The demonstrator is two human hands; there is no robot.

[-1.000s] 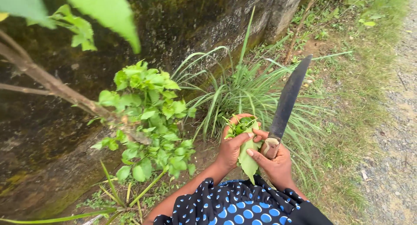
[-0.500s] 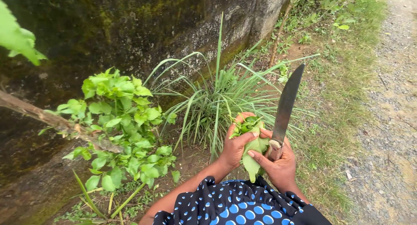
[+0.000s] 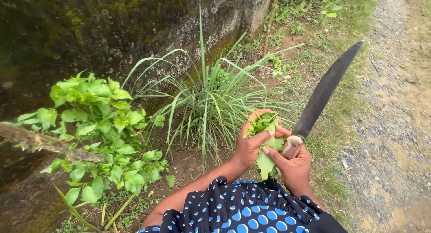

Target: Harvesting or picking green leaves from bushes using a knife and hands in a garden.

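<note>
My left hand (image 3: pixel 249 145) is closed around a bunch of green leaves (image 3: pixel 263 124) held in front of me. My right hand (image 3: pixel 294 166) grips the wooden handle of a long dark knife (image 3: pixel 324 93), whose blade points up and to the right. The thumb and a finger of that same hand also pinch a larger leaf (image 3: pixel 266 163) hanging below the bunch. Both hands touch each other around the leaves. My sleeves are dark blue with light blue dots.
A tuft of long grass (image 3: pixel 211 102) grows just beyond my hands, at the foot of a mossy stone wall (image 3: pixel 112 31). A leafy shrub (image 3: pixel 107 129) on a bare branch stands to the left. A gravel path (image 3: pixel 395 125) runs along the right.
The knife blade has tilted further to the right. The view has shifted, so the shrub and grass sit further left. Both hands keep their hold on the leaves.
</note>
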